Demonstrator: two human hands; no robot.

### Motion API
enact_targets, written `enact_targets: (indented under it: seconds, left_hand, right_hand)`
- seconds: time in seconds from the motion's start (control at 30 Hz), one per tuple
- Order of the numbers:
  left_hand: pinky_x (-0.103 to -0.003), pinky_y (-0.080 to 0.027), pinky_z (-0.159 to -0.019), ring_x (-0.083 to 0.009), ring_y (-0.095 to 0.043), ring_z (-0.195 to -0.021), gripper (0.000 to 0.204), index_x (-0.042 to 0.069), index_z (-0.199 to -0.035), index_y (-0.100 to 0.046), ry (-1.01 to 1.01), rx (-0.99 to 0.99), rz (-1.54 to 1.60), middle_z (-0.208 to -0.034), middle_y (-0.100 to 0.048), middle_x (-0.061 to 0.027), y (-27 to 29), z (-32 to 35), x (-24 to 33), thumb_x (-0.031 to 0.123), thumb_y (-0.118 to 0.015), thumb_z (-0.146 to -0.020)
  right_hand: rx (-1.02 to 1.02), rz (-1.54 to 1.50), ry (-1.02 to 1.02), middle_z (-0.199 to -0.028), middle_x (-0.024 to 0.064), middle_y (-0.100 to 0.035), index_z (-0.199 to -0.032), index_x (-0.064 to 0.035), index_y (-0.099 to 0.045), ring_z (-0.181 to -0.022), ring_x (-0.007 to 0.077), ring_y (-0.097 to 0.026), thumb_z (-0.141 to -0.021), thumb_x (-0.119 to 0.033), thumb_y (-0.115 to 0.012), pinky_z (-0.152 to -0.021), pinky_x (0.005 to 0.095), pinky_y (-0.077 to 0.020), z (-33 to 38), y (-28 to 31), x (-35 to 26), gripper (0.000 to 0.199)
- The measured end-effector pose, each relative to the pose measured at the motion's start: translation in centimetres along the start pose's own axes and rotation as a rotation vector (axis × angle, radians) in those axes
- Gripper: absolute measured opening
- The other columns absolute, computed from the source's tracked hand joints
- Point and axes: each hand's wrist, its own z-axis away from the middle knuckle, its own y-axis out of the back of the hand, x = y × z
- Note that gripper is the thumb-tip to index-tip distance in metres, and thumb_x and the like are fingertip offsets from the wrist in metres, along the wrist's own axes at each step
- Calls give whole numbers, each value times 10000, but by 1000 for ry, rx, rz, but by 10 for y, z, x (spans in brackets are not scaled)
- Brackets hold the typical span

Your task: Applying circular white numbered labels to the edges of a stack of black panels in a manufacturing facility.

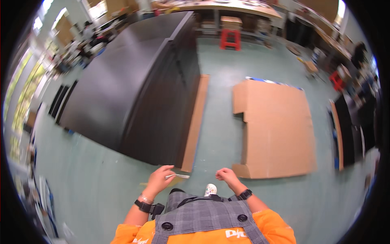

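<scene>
My left hand (158, 181) is closed around a thin, pale, stick-like tool (178, 176), which points to the right; its exact kind is too small to tell. The hand is near the front corner of a large dark stack of panels (162, 118), apart from it as far as I can see. My right hand (227, 177) is closed, its fingers curled in, and nothing shows in it. It hovers above the floor, left of the near corner of a flat brown cardboard sheet (280, 130). Under the stack's right side a cardboard strip (197, 122) sticks out.
Green floor (219, 105) runs between stack and cardboard. Further off, a red stool (230, 39) stands by a long workbench (227, 7) with a box on it. More dark panels (347, 130) lie at the right. A person (359, 53) is at the far right.
</scene>
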Motion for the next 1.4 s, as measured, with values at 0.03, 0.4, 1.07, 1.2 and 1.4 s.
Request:
enact_targets:
  seconds: [0.03,0.4,1.07,1.2,1.4]
  left_hand:
    - [-331,-515,-786,-246,-628,-949,94,76,-855,-693,44,41,-10,-1093,-635,-91,3,0,3,125,-693,-774]
    - [-346,-492,-774,-238,-574,-953,97,93,-791,-656,-128,295,-181,-1146,-592,-51,74,5,29,145,-704,-724]
    - [-391,-459,-854,-297,-510,-1110,124,127,-795,-695,381,776,-481,-1183,-577,-59,48,-4,96,133,-726,-675]
    - [-408,-440,-883,-301,-497,-1135,94,130,-778,-695,523,839,-551,-1190,-575,-49,33,0,118,139,-721,-688]
    - [-408,-440,-891,-306,-498,-1135,98,127,-783,-698,603,834,-571,-1185,-577,-58,18,16,140,133,-724,-688]
  right_hand:
    - [-53,31,-2,-851,78,-646,-869,-25,-590,-790,154,-625,-888,-202,-583,-693,271,-499,-6,0,-9,179]
    - [-406,162,371,-817,26,-616,-842,-30,-554,-775,92,-576,-880,-139,-600,-717,237,-465,-50,-126,-184,124]
    - [-997,371,879,-815,64,-556,-789,-2,-526,-736,140,-542,-807,5,-619,-685,259,-458,-72,-226,-275,95]
    - [-1055,348,909,-824,53,-542,-809,2,-527,-735,131,-534,-812,13,-615,-691,254,-457,-73,-234,-276,88]
    - [-991,73,980,-964,79,-562,-935,-22,-478,-822,126,-548,-830,83,-559,-764,256,-461,-71,-240,-274,169]
